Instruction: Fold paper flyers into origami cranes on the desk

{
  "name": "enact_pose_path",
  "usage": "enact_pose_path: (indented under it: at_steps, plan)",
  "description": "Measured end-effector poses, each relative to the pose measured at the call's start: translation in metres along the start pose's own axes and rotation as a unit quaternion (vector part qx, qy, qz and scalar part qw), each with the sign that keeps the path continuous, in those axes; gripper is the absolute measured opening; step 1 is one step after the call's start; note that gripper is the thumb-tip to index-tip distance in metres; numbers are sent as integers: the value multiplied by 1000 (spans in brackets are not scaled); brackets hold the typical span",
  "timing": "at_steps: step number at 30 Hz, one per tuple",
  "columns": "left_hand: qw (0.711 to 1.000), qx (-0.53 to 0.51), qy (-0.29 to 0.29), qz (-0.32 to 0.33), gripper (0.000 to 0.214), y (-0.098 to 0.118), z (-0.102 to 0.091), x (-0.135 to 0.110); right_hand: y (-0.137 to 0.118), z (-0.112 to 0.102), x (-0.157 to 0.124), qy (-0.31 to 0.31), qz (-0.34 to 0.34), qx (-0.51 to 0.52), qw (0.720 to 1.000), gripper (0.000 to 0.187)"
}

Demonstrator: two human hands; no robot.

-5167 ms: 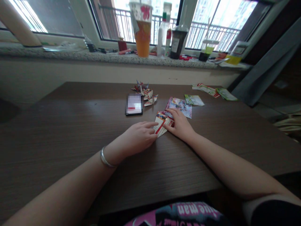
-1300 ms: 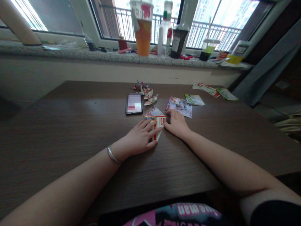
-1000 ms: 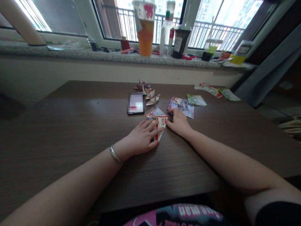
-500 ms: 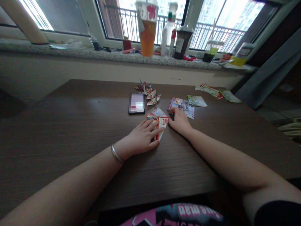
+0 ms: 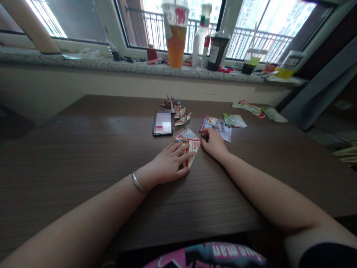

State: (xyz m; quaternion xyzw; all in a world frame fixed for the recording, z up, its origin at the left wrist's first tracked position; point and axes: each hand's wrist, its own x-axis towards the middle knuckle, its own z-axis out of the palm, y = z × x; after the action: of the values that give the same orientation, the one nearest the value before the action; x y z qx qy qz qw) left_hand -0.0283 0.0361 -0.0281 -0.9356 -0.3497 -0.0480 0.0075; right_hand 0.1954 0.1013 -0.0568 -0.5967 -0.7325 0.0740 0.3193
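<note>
My left hand (image 5: 170,163) lies flat with its fingers spread over a folded sheet of printed paper (image 5: 193,146). White panels with red print show on the paper, and a colourful picture covers its upper part. My right hand (image 5: 214,144) rests on the table at the paper's right corner, its fingers loosely curled and a gap between thumb and forefinger. Its thumb tip is at or very near that corner. The forefinger reaches the lower left edge of a stack of colourful printed sheets (image 5: 220,128).
A phone (image 5: 162,123) lies beyond my left hand. Several folded paper figures (image 5: 182,116) stand beside it. Green-edged sheets (image 5: 235,120) and printed strips (image 5: 252,108) lie to the right. Cups, including an orange drink (image 5: 176,44), and bottles line the windowsill (image 5: 111,67).
My right thumb has shifted slightly, and a dark gap now shows between it and the forefinger. My left hand stays on the paper. The view has moved very slightly.
</note>
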Motion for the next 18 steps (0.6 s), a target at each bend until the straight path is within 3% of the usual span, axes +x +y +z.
enact_pose_path:
  at_steps: [7,12,18]
  plan:
    - [999,-43,9,-21,69,-2,2,7,9,0,3,-10,2,42,999,25]
    - [998,-47,29,-16,64,-6,-2,10,-5,-8,-4,-21,-107,-5,994,26]
    - [997,-61,46,-2,44,-18,-2,12,-16,-12,-11,-112,-207,-1,972,42]
